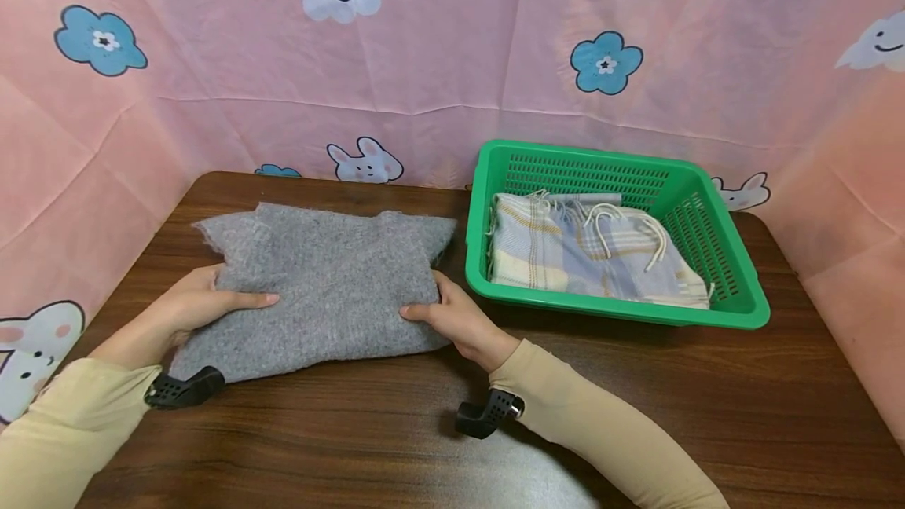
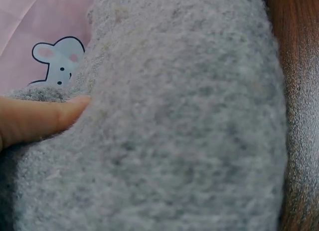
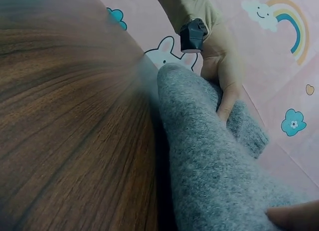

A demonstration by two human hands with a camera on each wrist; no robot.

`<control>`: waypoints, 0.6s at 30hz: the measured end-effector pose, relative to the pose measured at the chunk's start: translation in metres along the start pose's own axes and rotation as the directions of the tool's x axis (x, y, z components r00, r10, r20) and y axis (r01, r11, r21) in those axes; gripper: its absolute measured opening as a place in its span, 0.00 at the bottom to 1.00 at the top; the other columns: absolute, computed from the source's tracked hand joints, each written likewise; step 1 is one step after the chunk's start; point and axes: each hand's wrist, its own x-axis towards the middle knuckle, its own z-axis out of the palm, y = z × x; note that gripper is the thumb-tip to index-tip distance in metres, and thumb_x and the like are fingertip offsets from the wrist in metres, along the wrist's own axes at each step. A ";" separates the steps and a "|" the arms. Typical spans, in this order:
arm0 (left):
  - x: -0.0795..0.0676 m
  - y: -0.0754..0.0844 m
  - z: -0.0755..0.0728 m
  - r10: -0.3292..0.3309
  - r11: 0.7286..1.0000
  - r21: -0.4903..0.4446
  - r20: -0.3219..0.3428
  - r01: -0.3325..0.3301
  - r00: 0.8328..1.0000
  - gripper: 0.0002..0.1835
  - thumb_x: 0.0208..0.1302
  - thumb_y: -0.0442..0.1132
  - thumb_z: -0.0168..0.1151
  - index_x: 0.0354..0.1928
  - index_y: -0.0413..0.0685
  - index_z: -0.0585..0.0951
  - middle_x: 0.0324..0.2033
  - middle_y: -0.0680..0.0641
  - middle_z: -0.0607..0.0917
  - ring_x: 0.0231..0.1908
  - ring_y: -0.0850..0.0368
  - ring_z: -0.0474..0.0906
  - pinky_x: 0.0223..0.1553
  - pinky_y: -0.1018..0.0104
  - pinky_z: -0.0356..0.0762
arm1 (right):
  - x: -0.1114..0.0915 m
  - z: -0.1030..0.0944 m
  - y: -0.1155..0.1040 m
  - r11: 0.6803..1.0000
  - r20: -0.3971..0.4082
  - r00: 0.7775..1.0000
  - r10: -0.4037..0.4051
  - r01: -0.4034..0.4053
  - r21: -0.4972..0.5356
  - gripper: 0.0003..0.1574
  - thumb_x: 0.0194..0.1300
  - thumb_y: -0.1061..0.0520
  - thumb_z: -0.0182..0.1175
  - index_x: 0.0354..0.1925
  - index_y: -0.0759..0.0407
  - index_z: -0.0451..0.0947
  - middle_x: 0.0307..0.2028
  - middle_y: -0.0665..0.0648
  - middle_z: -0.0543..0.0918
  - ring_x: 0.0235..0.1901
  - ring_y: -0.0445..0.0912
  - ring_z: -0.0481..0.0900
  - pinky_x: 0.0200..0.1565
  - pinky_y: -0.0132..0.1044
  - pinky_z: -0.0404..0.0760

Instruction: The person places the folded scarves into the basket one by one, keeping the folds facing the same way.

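Observation:
A fuzzy grey knitted cloth [image 1: 332, 281], folded into a rough rectangle, lies on the left half of the table in the head view. My left hand [image 1: 201, 301] grips its left side, thumb on top and the other fingers hidden beneath. At the right side my right hand [image 1: 459, 316] pinches the cloth's edge, its thumb also on top. In the left wrist view the grey cloth [image 2: 174, 116] fills most of the picture beside my left thumb [image 2: 45, 118]. The right wrist view shows the cloth [image 3: 199, 141] from its near edge, with the left hand [image 3: 224, 66] at the far end.
A green plastic basket [image 1: 615, 306] stands at the back right of the brown wooden table [image 1: 339, 438]. Inside it lies a folded plaid cloth [image 1: 558, 246] with white fringe. Pink printed fabric [image 1: 438, 38] hangs behind and at both sides of the table.

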 end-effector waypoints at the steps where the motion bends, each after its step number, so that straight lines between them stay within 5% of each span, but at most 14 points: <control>1: 0.000 0.001 0.000 -0.003 1.000 0.010 -0.011 0.003 1.000 0.44 0.59 0.55 0.66 0.66 0.32 0.61 0.61 0.31 0.67 0.48 0.48 0.73 0.39 0.67 0.75 | 0.000 0.000 0.000 1.000 0.000 1.000 -0.002 0.002 -0.001 0.41 0.60 0.64 0.62 0.69 0.65 0.57 0.65 0.63 0.68 0.65 0.55 0.64 0.66 0.48 0.62; 7: -0.004 0.006 -0.003 -0.012 0.999 0.032 -0.045 0.014 0.999 0.48 0.59 0.57 0.65 0.69 0.30 0.57 0.63 0.27 0.63 0.55 0.36 0.69 0.42 0.63 0.75 | -0.001 0.000 -0.003 1.000 0.002 1.000 0.004 -0.004 0.005 0.42 0.62 0.65 0.60 0.70 0.64 0.55 0.66 0.63 0.66 0.67 0.55 0.62 0.67 0.50 0.60; 13: -0.007 0.011 -0.006 -0.032 0.999 0.037 -0.047 0.034 0.998 0.57 0.59 0.58 0.65 0.72 0.28 0.46 0.68 0.24 0.54 0.63 0.27 0.57 0.56 0.39 0.68 | -0.002 0.000 -0.006 1.000 0.007 1.000 -0.012 0.012 0.004 0.41 0.63 0.65 0.59 0.71 0.64 0.54 0.67 0.63 0.65 0.67 0.55 0.61 0.68 0.50 0.59; 15: -0.008 0.012 -0.006 -0.031 0.999 0.029 -0.048 0.032 0.998 0.57 0.59 0.58 0.65 0.73 0.29 0.44 0.68 0.24 0.53 0.64 0.28 0.55 0.57 0.38 0.66 | -0.002 0.000 -0.007 1.000 0.007 1.000 -0.020 0.020 0.002 0.41 0.63 0.65 0.59 0.70 0.64 0.55 0.66 0.63 0.66 0.67 0.55 0.61 0.68 0.50 0.59; 18: -0.009 0.013 -0.006 -0.002 1.000 0.021 -0.058 0.003 0.998 0.52 0.60 0.56 0.65 0.72 0.31 0.50 0.67 0.26 0.58 0.61 0.32 0.62 0.50 0.51 0.74 | -0.002 0.000 -0.009 1.000 0.005 1.000 -0.024 0.024 -0.002 0.40 0.63 0.65 0.59 0.70 0.64 0.55 0.66 0.63 0.66 0.67 0.55 0.62 0.67 0.50 0.59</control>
